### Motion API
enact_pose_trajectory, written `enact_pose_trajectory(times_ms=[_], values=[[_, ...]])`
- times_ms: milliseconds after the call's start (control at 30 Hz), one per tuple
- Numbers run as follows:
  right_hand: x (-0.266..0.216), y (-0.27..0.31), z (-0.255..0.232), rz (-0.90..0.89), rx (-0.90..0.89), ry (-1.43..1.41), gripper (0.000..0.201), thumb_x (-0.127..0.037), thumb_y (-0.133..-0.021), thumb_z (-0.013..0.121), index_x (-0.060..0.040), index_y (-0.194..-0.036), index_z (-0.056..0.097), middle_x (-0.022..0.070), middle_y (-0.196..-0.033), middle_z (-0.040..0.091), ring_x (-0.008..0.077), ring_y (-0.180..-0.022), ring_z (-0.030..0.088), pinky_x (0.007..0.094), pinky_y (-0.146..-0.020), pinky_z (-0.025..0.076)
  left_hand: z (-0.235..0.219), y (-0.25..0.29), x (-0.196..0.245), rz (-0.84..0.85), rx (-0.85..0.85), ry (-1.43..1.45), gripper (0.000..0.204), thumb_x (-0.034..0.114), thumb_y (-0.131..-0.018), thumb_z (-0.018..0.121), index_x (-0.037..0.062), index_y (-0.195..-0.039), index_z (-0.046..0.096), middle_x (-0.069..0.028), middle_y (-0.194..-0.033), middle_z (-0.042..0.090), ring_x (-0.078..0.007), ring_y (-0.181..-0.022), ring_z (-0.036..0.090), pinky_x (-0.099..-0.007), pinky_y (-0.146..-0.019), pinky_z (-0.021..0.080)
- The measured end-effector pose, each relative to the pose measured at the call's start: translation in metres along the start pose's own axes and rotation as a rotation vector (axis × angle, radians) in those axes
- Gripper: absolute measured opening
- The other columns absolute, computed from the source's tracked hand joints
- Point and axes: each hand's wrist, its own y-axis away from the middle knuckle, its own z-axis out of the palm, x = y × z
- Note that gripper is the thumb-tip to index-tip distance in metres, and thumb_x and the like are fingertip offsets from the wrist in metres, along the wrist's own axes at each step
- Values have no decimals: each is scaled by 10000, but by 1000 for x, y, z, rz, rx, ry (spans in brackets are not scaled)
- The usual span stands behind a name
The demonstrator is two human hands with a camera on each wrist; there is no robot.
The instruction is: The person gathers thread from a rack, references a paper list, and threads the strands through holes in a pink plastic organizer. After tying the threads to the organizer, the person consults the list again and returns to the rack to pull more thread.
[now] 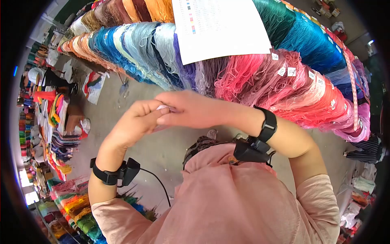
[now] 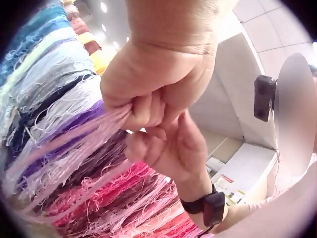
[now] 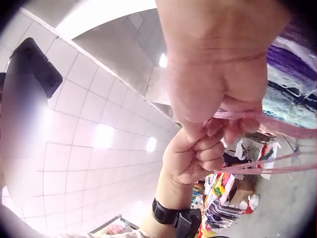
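Off to your left stands a brown box-shaped container (image 1: 75,117), with a crumpled white plastic bag (image 1: 85,125) beside it; what either holds is too small to tell. In front of you hangs a long bank of loose thread skeins (image 1: 245,75), running from orange, blue and pale grey through purple to pink and coral. A white printed paper sheet (image 1: 221,32) lies over the top of it, and small white tags with handwritten numbers (image 1: 291,72) sit on the pink part.

Your two hands meet in front of your chest, near the bank. Your left hand (image 1: 139,118) has its fingers curled in, pinching a thin bundle of pale pink thread strands (image 3: 285,127). Your right hand (image 1: 183,108) is bent over against it, fingers curled too, and grips the same pink bundle. The strands come out from both hands and, in the left wrist view, pass in front of the purple and grey skeins; you cannot tell where they end. A black strap with a small camera (image 1: 109,175) circles your left wrist, and a matching one (image 1: 268,126) your right.
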Motion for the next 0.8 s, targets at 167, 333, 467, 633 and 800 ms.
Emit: enact_pose_trajectory(times_ms=[167,333,467,633,800], values=[[-34,39,-47,152,82,-36,180,-163,-773,561,7,-777,617,19,-585,544,57,-486,457,208,-407,325,-39,2,-4,209,-141,167,209,179,-814,544,-20,-781,597,51,-494,377,-32,-419,265,-195,-396,185],[-50,149,-100,329,504,-518,139,-110,-779,544,21,-770,589,-48,-483,392,17,-375,275,182,-338,172,-60,-24,-25,281,-229,177,214,181,-803,562,-28,-785,607,48,-482,363,-36,-402,253,-199,-388,172],[-73,246,-140,-32,774,-667,159,-130,-841,463,11,-914,475,-83,-485,238,5,-376,218,171,-339,167,-80,-63,-61,124,-246,250,196,179,-803,561,-8,-780,616,53,-485,370,-34,-400,259,-200,-381,178],[-117,298,-140,-162,925,-575,179,-117,-906,335,9,-927,461,-53,-486,249,40,-395,185,193,-380,171,-73,-121,-119,-1,-157,-114,169,192,-803,561,41,-844,623,66,-493,393,-26,-407,279,-183,-381,195],[-118,281,-110,49,1167,-323,196,-137,-849,452,17,-949,522,-86,-504,292,4,-401,250,172,-360,168,-31,-142,-123,440,-110,-1190,254,135,-773,543,5,-990,559,-177,-932,578,-323,-880,547,-320,-735,427]])
